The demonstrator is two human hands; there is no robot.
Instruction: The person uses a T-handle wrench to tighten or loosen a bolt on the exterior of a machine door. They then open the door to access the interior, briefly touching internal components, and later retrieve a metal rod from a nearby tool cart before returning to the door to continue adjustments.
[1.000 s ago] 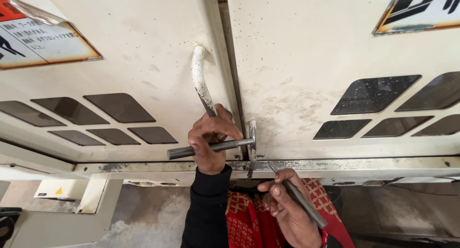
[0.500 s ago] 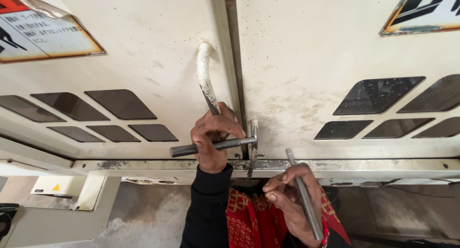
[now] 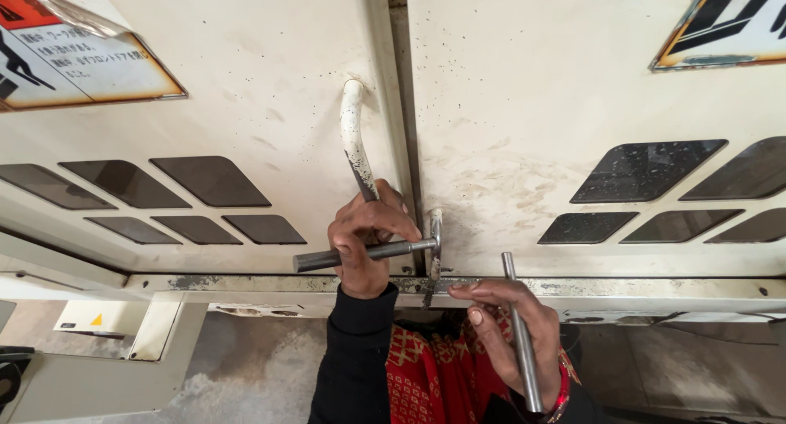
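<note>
My left hand [image 3: 366, 237] grips a horizontal grey metal rod [image 3: 315, 259] whose right end meets a small metal latch plate [image 3: 435, 236] at the seam between two cream cabinet doors. Just above that hand a bent white door handle [image 3: 353, 136] rises from the left door [image 3: 246, 105]. My right hand [image 3: 508, 326] is lower and to the right, under the doors' bottom rail [image 3: 639, 288]. It holds a second thin steel rod [image 3: 521, 342] nearly upright, the top end near the rail.
Dark diamond-shaped vent panels [image 3: 647, 170] sit in both doors. A peeling warning sticker [image 3: 74, 51] is at the top left, another sticker [image 3: 729, 23] at the top right. A red patterned garment [image 3: 430, 367] and grey floor show below.
My right hand has turned its rod from slanted to nearly upright and lifted its top end toward the bottom rail. The left hand and its rod have stayed put.
</note>
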